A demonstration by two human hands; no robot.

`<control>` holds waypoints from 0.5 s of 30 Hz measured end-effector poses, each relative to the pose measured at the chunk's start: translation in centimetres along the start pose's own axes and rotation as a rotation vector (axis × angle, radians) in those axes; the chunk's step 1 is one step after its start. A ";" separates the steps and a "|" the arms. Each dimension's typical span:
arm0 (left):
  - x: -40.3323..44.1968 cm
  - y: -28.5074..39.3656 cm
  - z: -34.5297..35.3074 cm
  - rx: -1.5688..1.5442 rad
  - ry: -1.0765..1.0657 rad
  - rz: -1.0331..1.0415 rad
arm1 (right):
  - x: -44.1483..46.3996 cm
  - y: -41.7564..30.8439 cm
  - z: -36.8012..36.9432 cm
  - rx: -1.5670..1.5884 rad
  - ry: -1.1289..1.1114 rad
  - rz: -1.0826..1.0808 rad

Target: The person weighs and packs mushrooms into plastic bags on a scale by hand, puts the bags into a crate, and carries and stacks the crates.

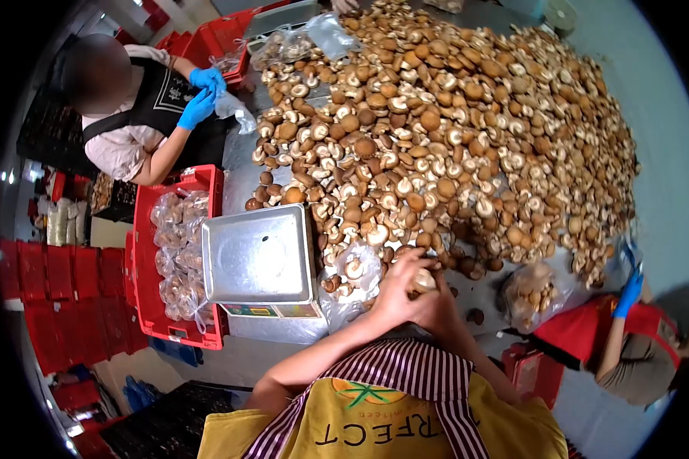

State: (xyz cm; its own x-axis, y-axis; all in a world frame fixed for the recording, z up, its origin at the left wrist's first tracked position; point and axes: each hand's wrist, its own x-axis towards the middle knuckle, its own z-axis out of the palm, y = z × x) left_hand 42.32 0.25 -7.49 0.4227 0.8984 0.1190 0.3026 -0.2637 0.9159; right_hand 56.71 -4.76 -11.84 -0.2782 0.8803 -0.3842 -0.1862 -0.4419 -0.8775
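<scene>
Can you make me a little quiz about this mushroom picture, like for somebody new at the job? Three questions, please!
1. Pick one: What is in the red plastic crate beside the rectangular silver metal scale pan?
A) glass jars
B) clear plastic bags of brown mushrooms
C) wooden spoons

2. True or false: The person in the black apron with white lettering wears bright blue gloves.

3. Look closely: The person in the yellow top has a bare left hand and a bare right hand. Which is nearer the scale pan?

Key:
1. B
2. True
3. The left hand
</scene>
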 end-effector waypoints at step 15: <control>-8.4 4.1 11.6 0.151 -0.835 0.527 | -16.7 14.2 2.5 1.127 0.559 -0.452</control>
State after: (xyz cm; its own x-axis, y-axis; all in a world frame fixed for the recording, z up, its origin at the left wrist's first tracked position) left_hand 49.93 -12.43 -9.22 0.9817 0.1342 0.1353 -0.0155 -0.6514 0.7586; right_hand 56.36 -26.13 -17.13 0.3840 0.8181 -0.4280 -0.9056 0.2433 -0.3474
